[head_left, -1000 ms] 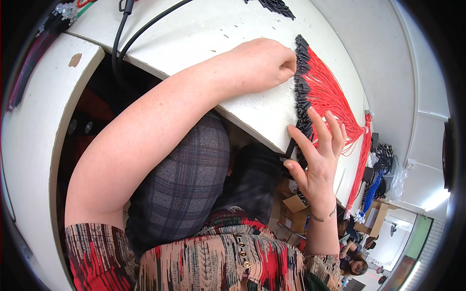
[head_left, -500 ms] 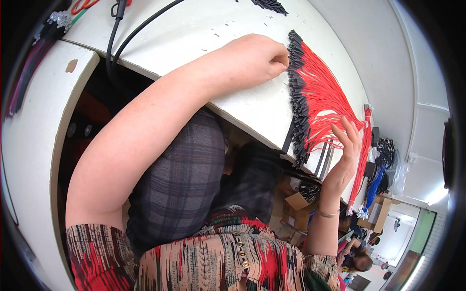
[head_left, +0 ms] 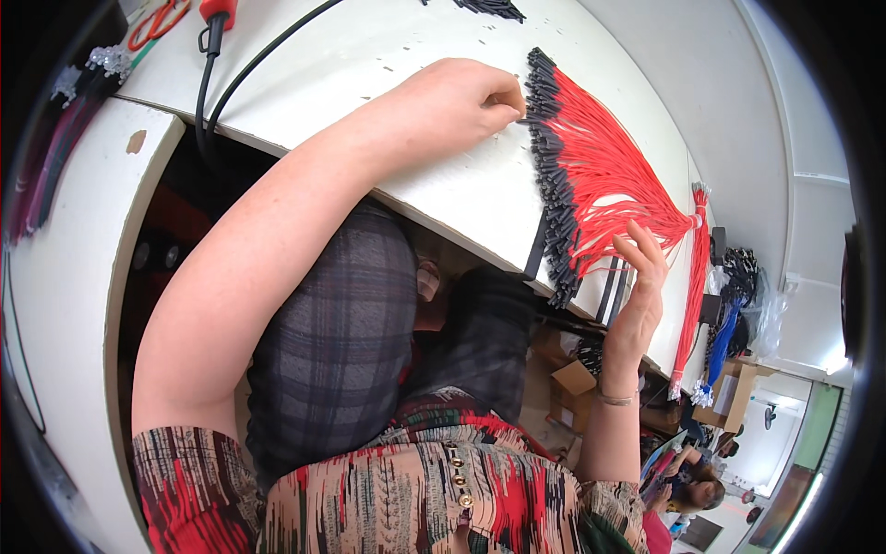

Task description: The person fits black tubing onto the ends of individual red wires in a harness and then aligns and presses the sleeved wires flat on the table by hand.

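Observation:
Red wires [head_left: 614, 152] lie fanned out on the white table, with black sleeves [head_left: 554, 180] over their near ends in a dense row. My left hand [head_left: 475, 97] is closed in a pinch at the left side of this row. From its fingertips a thin dark tip pokes toward the sleeves; it looks like one black sleeve, mostly hidden by the fingers. Beside the lower edge of the fan, my right hand [head_left: 639, 286] is raised with its fingers stretched and apart. Nothing shows in it, though its fingertips come close to the red wires.
Another red wire bundle [head_left: 694, 295] lies beyond the fan. Loose black pieces [head_left: 489, 7] are at the top of the white table [head_left: 452, 198]. A red-ended black cable [head_left: 214, 42] and orange-handled scissors [head_left: 159, 26] are at upper left. Cardboard boxes [head_left: 729, 397] and people are off right.
The whole view has shifted slightly, so the table things sit further left. My left hand stays pinched by the sleeves, with a dark tip now showing at its fingers. My right hand remains open.

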